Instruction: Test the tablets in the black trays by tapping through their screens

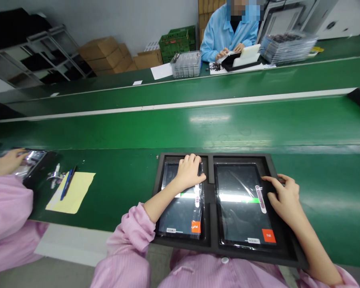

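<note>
A black foam tray (pixel 211 192) with two compartments lies at the front edge of the green bench. In each compartment is a dark tablet-like screen panel with clear film and an orange sticker: the left panel (pixel 180 212) and the right panel (pixel 238 220). My left hand (pixel 189 173) rests over the upper right part of the left panel, fingers stretched out and thumb apart. At the right side of the tray, my right hand (pixel 285 198) has its fingers apart, the index reaching to the right panel's edge. Neither panel is lifted.
Pens (pixel 66 185) lie on a yellow sheet (pixel 79 192) to the left. Beyond it, a co-worker's hand (pixel 9 162) touches a film-wrapped item. Across the bench another person (pixel 216 34) in blue works between stacks of clear trays (pixel 186 64).
</note>
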Motion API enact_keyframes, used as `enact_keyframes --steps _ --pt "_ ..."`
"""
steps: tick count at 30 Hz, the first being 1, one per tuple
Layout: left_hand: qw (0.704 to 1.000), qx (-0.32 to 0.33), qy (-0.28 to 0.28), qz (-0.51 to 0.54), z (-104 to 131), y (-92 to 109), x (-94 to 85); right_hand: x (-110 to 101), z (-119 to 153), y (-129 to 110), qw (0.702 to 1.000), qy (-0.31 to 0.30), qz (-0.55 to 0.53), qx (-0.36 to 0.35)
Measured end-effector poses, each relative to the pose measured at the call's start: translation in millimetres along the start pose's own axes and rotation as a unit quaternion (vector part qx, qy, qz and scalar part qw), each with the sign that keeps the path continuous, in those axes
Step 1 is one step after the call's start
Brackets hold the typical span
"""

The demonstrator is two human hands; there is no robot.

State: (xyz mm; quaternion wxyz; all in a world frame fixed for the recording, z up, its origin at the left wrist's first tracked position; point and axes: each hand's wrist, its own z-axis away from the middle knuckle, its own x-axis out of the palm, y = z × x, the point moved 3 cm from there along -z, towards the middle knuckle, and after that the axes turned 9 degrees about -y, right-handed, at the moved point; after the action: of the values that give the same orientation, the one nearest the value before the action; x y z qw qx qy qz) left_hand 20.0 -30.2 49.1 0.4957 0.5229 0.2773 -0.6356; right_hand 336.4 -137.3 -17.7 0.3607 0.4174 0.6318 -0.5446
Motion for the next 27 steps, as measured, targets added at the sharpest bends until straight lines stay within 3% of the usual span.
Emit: enact_keyframes --steps 23,27 --pt "1.0 0.008 -0.011 0.015 -1.0 -0.9 1.7 3.7 -1.7 5.5 1.0 -0.009 -0.019 -0.023" --pt "0.994 0.086 -0.027 0.063 0.7 -17.2 -10.9 -0.3 -1.2 2.1 0.999 0.004 -0.018 -0.039"
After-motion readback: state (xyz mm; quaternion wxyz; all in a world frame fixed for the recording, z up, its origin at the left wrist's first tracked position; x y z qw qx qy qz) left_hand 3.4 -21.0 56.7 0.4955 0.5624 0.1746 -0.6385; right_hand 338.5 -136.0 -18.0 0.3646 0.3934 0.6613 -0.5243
